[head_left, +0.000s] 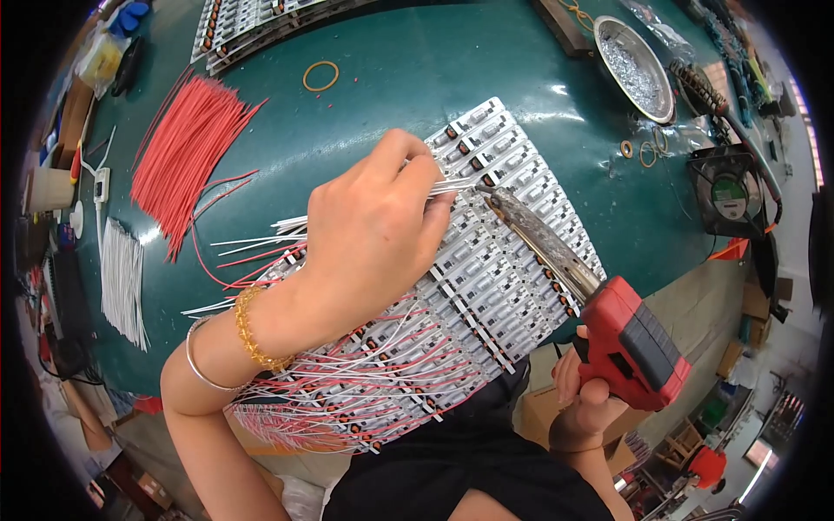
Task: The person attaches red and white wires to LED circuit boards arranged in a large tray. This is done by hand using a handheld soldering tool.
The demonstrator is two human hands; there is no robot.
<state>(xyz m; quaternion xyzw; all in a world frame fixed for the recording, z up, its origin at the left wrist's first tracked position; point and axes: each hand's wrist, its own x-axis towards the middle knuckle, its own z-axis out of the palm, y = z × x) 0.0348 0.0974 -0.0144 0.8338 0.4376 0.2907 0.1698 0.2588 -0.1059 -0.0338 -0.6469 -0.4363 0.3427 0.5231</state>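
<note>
My left hand (373, 208) is closed over a panel of small circuit boards (486, 282), pinching several white wires (453, 184) between thumb and fingers. The wires' ends point right and meet the tip of a red-and-black soldering gun (632, 343). My right hand (584, 391) grips that gun by its handle, with the tip angled up and left onto the panel. More white wires (291, 226) stick out to the left from behind my left hand. Red and white wires (373, 360) trail from the panel's lower rows toward my lap.
On the green table (373, 43) lie a bundle of red wires (193, 139), a bundle of white wires (122, 282) and a rubber band (321, 89). A metal dish (603, 42) with silvery bits and a small fan (728, 189) stand right. More boards (252, 26) lie at the far edge.
</note>
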